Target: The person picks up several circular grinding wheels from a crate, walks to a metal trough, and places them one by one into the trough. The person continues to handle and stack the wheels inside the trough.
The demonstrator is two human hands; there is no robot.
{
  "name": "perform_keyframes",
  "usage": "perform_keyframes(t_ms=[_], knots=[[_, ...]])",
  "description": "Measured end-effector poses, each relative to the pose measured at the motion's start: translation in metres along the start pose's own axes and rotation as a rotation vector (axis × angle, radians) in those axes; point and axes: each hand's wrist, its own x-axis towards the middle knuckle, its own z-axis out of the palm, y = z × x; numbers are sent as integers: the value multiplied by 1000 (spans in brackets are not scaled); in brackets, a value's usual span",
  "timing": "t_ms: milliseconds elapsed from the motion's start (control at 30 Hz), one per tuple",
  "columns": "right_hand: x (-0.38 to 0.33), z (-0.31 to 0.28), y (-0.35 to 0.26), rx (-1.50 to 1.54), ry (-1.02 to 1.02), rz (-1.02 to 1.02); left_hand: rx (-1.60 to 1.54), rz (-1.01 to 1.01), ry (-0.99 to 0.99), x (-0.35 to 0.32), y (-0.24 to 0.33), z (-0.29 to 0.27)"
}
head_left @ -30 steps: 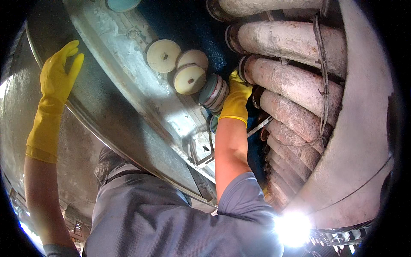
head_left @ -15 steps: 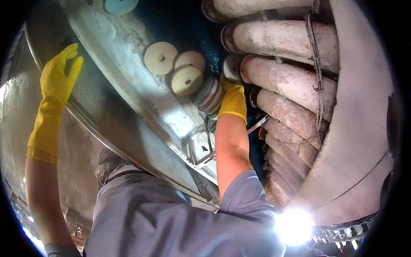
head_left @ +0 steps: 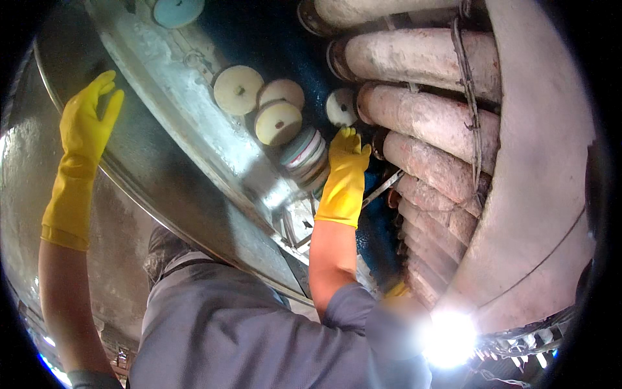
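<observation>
My right hand (head_left: 346, 159), in a yellow rubber glove, reaches up at the centre. Its fingers point away from me with the thumb apart, and nothing shows in it. Just beyond the fingertips is a white disc (head_left: 341, 107) with a centre hole. A stack of worn discs (head_left: 306, 155), grey, pinkish and pale, leans left of the hand. Three cream discs with centre holes lie farther up, the nearest cream disc (head_left: 278, 123) overlapping another. My left hand (head_left: 89, 123), also gloved in yellow, is raised with fingers and thumb apart over the curved metal panel (head_left: 175, 165); contact cannot be made out.
Thick pale rollers or pipes (head_left: 427, 110) run in a row at the right, with a dark cable (head_left: 468, 97) across them. A pale curved wall (head_left: 538, 162) stands beyond. A bluish disc (head_left: 178, 10) is at the top. A bright lamp (head_left: 448, 340) glares at lower right.
My right hand has drawn back toward me from between the disc stack and the rollers, uncovering the white disc. The stack's tilt looks slightly different. My left hand has barely moved.
</observation>
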Motion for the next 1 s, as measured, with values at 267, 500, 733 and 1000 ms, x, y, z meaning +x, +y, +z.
perform_keyframes(t_ms=[267,500,733,1000], knots=[[43,29,9,158,-581,114,31,-2,-21,3,7,-6],[44,53,23,154,-399,-8,49,17,-9,0,3,-5],[24,46,11,43,-133,-131,33,-23,-12,3,7,-5],[35,36,15,187,-424,-8,50,7,-3,1,5,-6]])
